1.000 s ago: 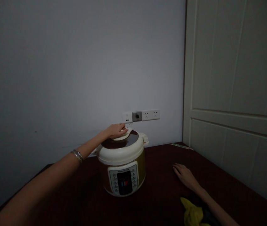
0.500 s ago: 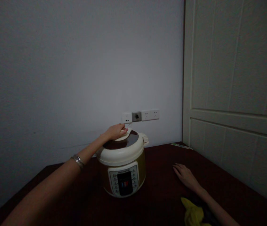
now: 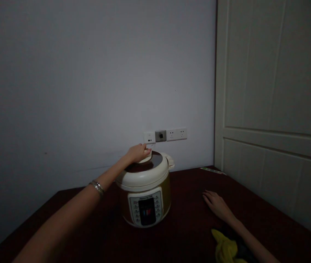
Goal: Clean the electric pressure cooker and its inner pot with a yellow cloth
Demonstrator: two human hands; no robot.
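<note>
A cream and gold electric pressure cooker [image 3: 146,193] stands on a dark red table [image 3: 188,223], its control panel facing me. My left hand [image 3: 138,152] reaches across and wraps its fingers over the cream handle on the cooker's lid [image 3: 144,168]. A silver bracelet [image 3: 97,187] sits on that wrist. My right hand [image 3: 217,205] lies flat on the table to the right of the cooker, fingers stretched out, holding nothing.
A row of wall sockets [image 3: 165,135] sits just behind the cooker. A cream panelled door [image 3: 276,109] closes the right side. A yellow cloth [image 3: 225,250] lies by my right forearm. A thin strip [image 3: 212,170] lies at the table's far right corner.
The view has shifted slightly. My left hand stays on the lid handle, which has turned a little beneath it. The right hand has not moved.
</note>
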